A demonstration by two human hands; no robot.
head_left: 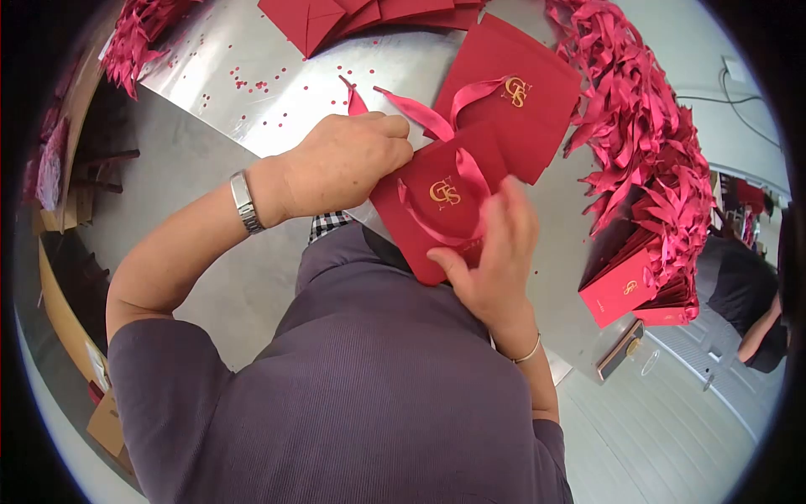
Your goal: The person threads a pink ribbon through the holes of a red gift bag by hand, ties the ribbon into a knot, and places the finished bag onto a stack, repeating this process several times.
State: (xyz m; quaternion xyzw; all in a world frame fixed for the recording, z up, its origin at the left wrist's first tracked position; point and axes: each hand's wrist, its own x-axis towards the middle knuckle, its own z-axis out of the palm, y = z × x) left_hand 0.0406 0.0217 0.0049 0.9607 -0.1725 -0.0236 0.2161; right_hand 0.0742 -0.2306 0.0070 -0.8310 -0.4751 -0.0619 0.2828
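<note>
In the head view a red paper bag [420, 231] with a gold logo lies at the table's front edge. My left hand [348, 164], its fingers curled closed, is at the bag's upper left corner, where a pink ribbon end sticks up behind the knuckles. What those fingers pinch is hidden. Over the bag's right side is my right hand [495, 252], thumb and fingers apart, slightly blurred, beside the pink ribbon loop [474, 181]. Another red bag [512, 92] with a gold logo and ribbon lies just behind, partly overlapped by the front one.
Red envelope-like pieces [369, 15] lie at the back. A long pile of ribboned bags [642, 151] lines the right side, near a phone [620, 349]. Small red dots [252, 84] are scattered on the metal tabletop [210, 101]. Another person [743, 277] is at far right.
</note>
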